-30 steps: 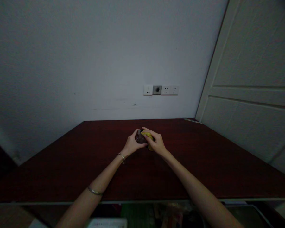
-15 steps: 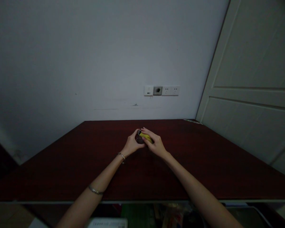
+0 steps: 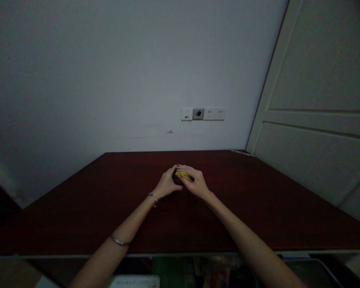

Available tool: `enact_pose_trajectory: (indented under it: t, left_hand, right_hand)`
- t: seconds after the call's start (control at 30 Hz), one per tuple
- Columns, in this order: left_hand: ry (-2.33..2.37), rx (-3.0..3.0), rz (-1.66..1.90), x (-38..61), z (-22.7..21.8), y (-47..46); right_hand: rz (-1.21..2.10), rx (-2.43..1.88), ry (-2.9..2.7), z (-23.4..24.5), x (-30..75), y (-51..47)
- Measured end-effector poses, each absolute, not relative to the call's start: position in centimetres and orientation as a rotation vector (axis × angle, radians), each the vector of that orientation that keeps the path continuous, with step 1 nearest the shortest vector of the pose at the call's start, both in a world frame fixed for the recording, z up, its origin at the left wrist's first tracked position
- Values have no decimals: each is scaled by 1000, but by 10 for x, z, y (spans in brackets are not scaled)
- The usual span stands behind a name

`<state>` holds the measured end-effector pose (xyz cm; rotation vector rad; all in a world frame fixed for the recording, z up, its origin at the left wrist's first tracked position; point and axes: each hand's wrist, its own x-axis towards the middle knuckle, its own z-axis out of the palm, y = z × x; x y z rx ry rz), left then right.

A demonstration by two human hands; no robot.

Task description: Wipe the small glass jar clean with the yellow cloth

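Observation:
My left hand is curved around a small dark round object, thumb on the near side and fingers at the far side. My right hand is closed over a yellow piece, perhaps a cloth or sponge, pressed against the right of the dark object. Both hands meet close together over the far middle of the dark red table. Fingers cover most of the dark object, so its exact kind cannot be made out.
A pale wall with a row of sockets stands behind the table. To the right is a white panelled door. Below the table's front edge lie a white box, a green item and a dark tray.
My right fingers have shifted slightly over the dark object, towards my left fingertips. Less of the dark object and its shiny top shows now. The hands stay in nearly the same place.

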<state>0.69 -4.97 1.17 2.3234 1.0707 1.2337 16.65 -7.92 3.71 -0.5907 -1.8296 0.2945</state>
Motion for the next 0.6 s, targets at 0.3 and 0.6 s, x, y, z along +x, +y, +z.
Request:
enact_pose_trajectory:
  t: [0.3,0.6]
  left_hand:
    - [1108,2276,1239,9,16,-55]
    - [1108,2102,1234,12,19,-57]
  right_hand:
    - [411,-713,-1653,34,170,-68]
    - [164,-483,-1954,31,169,-74]
